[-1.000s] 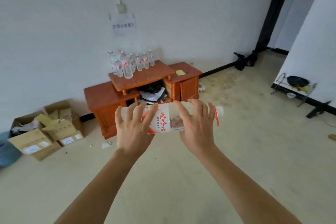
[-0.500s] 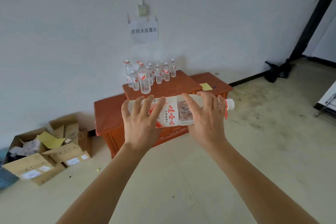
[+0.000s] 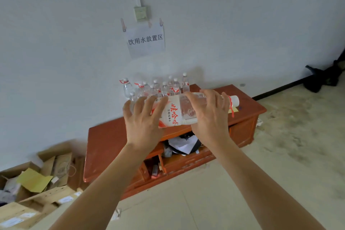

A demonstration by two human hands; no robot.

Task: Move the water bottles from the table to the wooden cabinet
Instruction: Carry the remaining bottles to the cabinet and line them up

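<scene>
L hand (image 3: 143, 123) & R hand (image 3: 209, 117) both wrap spread fingers over the big water bottle (image 3: 173, 115), one at each end; thumbs hidden under it. It lies sideways in the air, cap (image 3: 234, 100) to the right by the R hand, w/ the wooden cabinet (image 3: 104, 140) just past it. I think it must tip up to stand there. Small water bottles (image 3: 164, 87) stand at the far edge. The cabinet's open middle holds papers (image 3: 183, 144); cardboard boxes (image 3: 46, 173) at near left hold scraps.

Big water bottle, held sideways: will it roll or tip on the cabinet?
Laid flat, the big water bottle would probably roll: round body. Upright it looks tall, so possibly tippy among small bottles. Left hand and right hand both grip it, suggesting weight.
</scene>
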